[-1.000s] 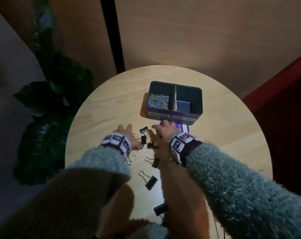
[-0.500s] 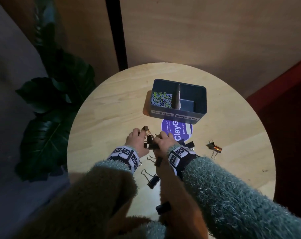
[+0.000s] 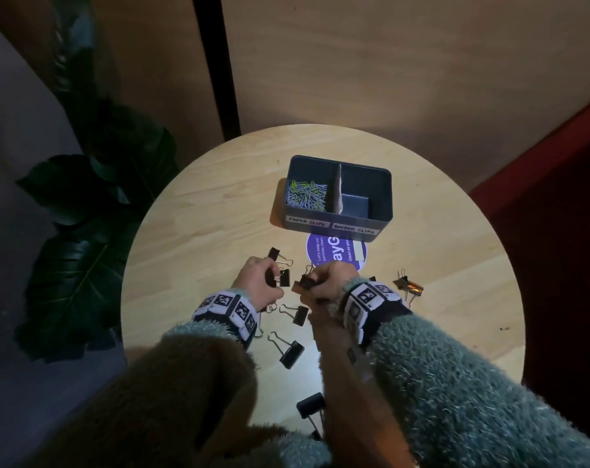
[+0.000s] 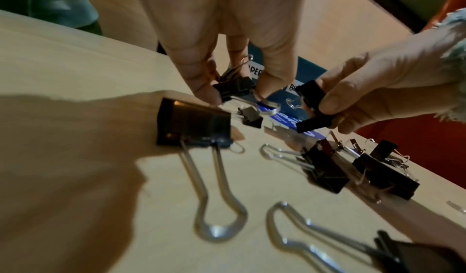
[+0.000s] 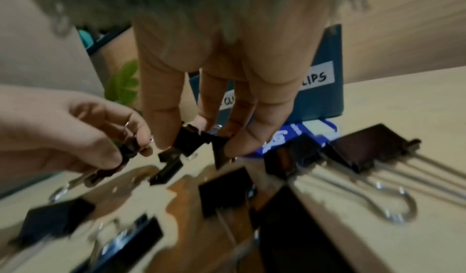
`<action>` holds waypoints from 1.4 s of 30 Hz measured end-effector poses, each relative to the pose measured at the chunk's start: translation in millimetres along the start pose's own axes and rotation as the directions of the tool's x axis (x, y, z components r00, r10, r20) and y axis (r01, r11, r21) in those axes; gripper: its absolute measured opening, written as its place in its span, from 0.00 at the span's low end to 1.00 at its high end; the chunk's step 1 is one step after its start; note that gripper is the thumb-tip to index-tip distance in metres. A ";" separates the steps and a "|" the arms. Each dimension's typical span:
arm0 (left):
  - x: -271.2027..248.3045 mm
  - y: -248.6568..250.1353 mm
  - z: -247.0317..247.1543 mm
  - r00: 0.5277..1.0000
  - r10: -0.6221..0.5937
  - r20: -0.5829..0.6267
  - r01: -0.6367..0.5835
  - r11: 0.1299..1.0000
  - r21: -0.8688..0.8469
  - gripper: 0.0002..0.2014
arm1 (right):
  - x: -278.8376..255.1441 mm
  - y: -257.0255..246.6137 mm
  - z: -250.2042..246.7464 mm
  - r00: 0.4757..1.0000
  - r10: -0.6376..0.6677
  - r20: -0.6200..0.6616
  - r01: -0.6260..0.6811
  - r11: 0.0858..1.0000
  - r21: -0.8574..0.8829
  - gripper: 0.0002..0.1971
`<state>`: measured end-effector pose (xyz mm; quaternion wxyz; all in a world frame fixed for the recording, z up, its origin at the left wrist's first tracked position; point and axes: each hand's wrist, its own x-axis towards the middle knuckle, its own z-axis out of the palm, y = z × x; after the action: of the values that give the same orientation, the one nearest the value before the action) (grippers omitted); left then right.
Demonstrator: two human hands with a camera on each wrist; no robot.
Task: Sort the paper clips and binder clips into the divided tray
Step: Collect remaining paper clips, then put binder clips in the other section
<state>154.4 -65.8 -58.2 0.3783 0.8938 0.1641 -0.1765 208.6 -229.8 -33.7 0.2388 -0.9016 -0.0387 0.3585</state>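
Filling only the tray [image 3: 341, 228]'s left half so far (paper clips [image 3: 306, 196]), both hands, left hand [image 3: 260, 282] and right hand [image 3: 330, 282], are pinching binder clips [image 3: 291, 353]; many are lying lower centre.

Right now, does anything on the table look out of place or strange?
Yes: one copper-coloured binder clip lies alone to the right of the right hand, apart from the black ones. The tray sits partly over a purple sticker.

Right hand [image 5: 221, 98] pinches black binder clips [image 5: 199, 140]; left hand [image 5: 75, 134] grips another clip [image 5: 127, 151] just beside.
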 end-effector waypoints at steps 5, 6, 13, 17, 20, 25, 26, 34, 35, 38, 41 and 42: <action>5.2 31.5 -14.2 0.993 0.092 -0.070 -0.098 0.992 -0.084 0.16 | -2.4 -1.2 -33.3 0.993 0.017 -0.117 0.014 0.967 0.256 0.08; 7.4 42.4 -17.2 0.989 0.117 -0.088 -0.125 0.987 -0.098 0.16 | -2.5 -1.4 -42.3 0.990 0.000 -0.144 0.041 0.959 0.279 0.08; 45.7 134.0 -35.0 0.933 0.321 -0.165 -0.338 0.937 -0.090 0.16 | 6.8 1.0 -109.3 0.834 0.138 -0.534 0.184 0.842 0.506 0.14; 70.2 175.8 -28.8 0.909 0.385 -0.161 -0.394 0.919 -0.026 0.20 | 10.5 4.1 -126.5 0.826 0.160 -0.541 0.126 0.882 0.454 0.19; 84.2 185.1 -23.0 0.912 0.401 -0.083 -0.395 0.916 0.073 0.24 | 9.4 8.7 -126.7 0.834 0.149 -0.532 0.101 0.905 0.412 0.18; 70.1 154.3 -16.6 0.904 0.413 -0.111 -0.389 0.902 0.187 0.10 | 4.6 26.6 -96.3 0.847 0.074 -0.527 0.078 0.962 0.260 0.09; 60.9 142.9 -13.9 0.894 0.437 -0.096 -0.414 0.890 0.190 0.09 | 3.7 30.6 -87.0 0.881 0.025 -0.472 0.073 0.979 0.188 0.08; 13.1 54.0 38.6 0.884 0.154 0.442 -0.399 0.742 0.538 0.39 | -0.9 58.0 -26.0 0.998 0.002 0.065 0.031 0.864 -0.502 0.29; 11.8 52.6 43.8 0.892 0.163 0.421 -0.390 0.748 0.537 0.35 | -0.7 59.9 -22.5 0.997 -0.011 0.073 0.048 0.854 -0.518 0.31; 7.6 55.0 57.0 0.913 0.205 0.354 -0.372 0.777 0.509 0.22 | 1.0 62.8 -19.0 0.995 -0.050 0.081 0.086 0.844 -0.529 0.30; 5.6 58.1 66.8 0.924 0.218 0.313 -0.356 0.786 0.505 0.17 | 0.1 66.0 -19.8 0.995 -0.092 0.048 0.104 0.875 -0.472 0.23; 6.3 58.7 67.6 0.928 0.214 0.304 -0.347 0.793 0.501 0.16 | -1.3 67.2 -19.4 0.994 -0.110 0.008 0.103 0.890 -0.443 0.22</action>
<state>172.0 -153.2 -68.7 0.1462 0.9516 -0.0736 -0.2603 213.7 -297.3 -51.6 0.0469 -0.9318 -0.1665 0.3190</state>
